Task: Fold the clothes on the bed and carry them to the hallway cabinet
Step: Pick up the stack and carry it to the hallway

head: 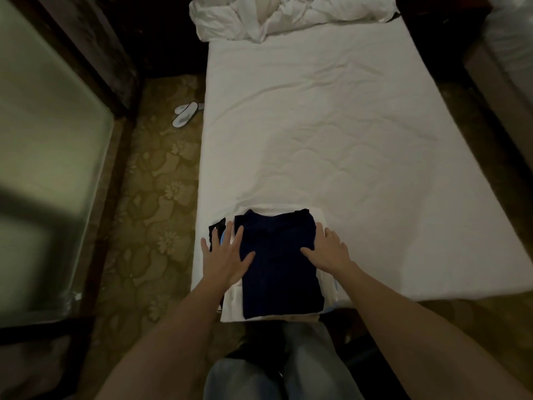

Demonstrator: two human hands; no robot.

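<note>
Both hands, left hand (227, 256) and right hand (328, 251), lie spread on the folded stack (278, 264) (navy on top); they should slide under its sides evenly before lifting.

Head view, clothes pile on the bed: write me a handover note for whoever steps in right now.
Left hand: open, fingers spread flat on the left side of the pile.
Right hand: open, flat on the pile's right side.
Pile: a folded navy top lies uppermost on folded white pieces, at the near edge of the bed. A dark item sticks out at the left.
Done: folding looks finished; no loose clothes show elsewhere on the bed.
Left: lift the pile and carry it to the hallway cabinet, which is not in view.
</note>
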